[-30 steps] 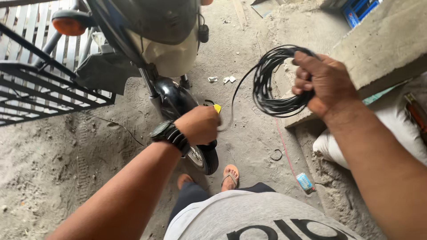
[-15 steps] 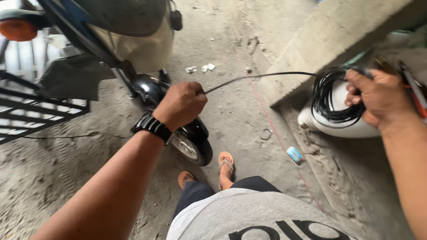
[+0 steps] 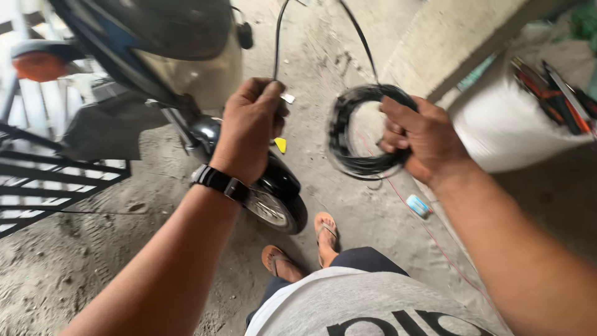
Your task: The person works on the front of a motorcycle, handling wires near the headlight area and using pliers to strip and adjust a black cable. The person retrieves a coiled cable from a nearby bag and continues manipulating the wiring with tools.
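Black cable coil (image 3: pixel 364 134) now raised mid-view, right hand (image 3: pixel 420 140) clenched around it, left hand (image 3: pixel 249 127) pinching its loose strand

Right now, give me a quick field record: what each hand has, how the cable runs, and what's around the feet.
left hand: closed around a single strand of black cable, wrist wearing a black watch
right hand: gripping the coil of black cable at its right side
cable run: strand rises from the left hand, loops overhead out of frame, comes back down to the coil
scooter: parked at left, front wheel beside the feet
feet: in orange sandals on sandy concrete floor
white bucket: right, holding tools
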